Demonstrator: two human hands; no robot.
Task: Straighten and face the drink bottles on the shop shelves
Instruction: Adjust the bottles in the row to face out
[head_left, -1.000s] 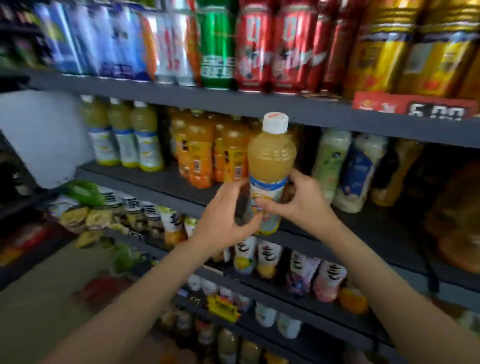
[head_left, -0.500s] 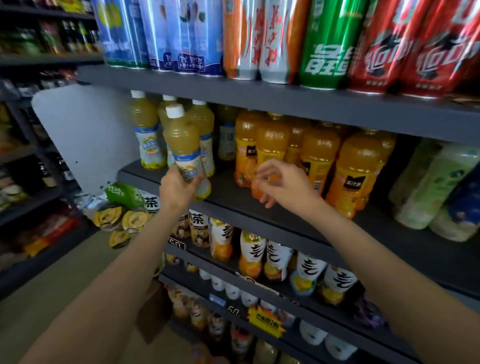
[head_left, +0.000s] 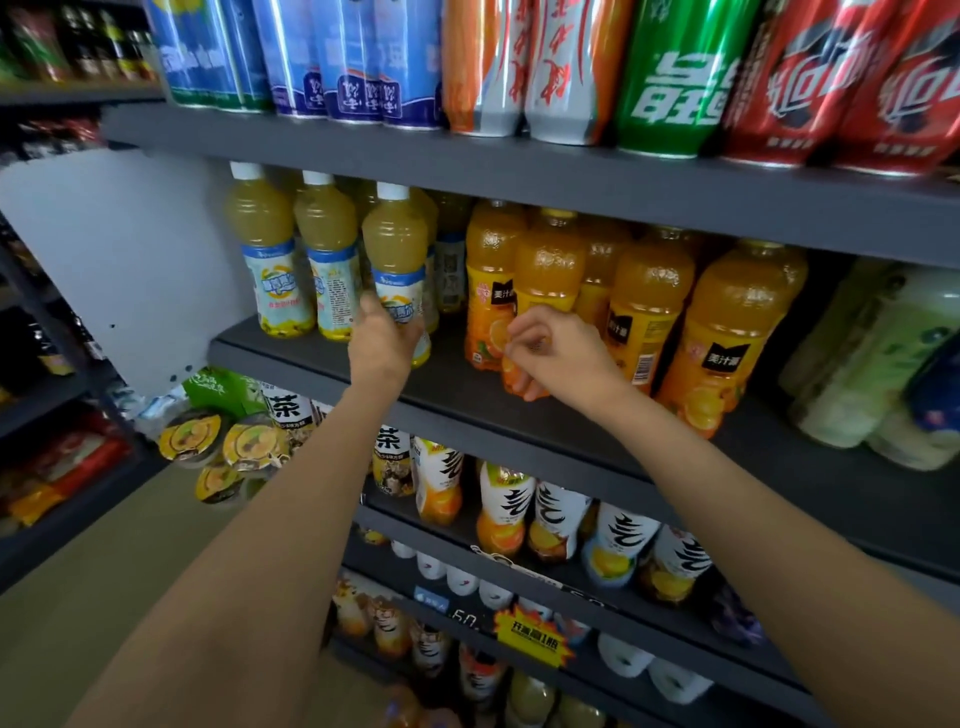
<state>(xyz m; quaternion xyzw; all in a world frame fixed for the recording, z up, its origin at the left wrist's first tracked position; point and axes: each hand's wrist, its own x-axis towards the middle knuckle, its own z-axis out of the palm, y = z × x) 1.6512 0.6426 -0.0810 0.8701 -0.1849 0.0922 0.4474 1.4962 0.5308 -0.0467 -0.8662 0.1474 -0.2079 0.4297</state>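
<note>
My left hand (head_left: 383, 343) grips the lower part of a pale yellow juice bottle with a white cap (head_left: 396, 244), standing upright on the dark middle shelf (head_left: 447, 384) beside two matching bottles (head_left: 291, 260). My right hand (head_left: 550, 351) hovers with loosely curled fingers in front of the orange juice bottles (head_left: 644, 306); it holds nothing and partly hides one orange bottle (head_left: 545, 270).
Tall cans (head_left: 670, 78) fill the shelf above. Pale green bottles (head_left: 878, 358) stand at the right of the middle shelf. Tea and juice bottles (head_left: 550, 514) line the lower shelves. A white side panel (head_left: 119, 249) closes the left end. Yellow-lidded cups (head_left: 223, 447) sit lower left.
Both hands held the pale yellow bottle near the orange ones; my left hand carried it left to the matching bottles and stood it there, while my right hand let go and stayed by the orange bottles.
</note>
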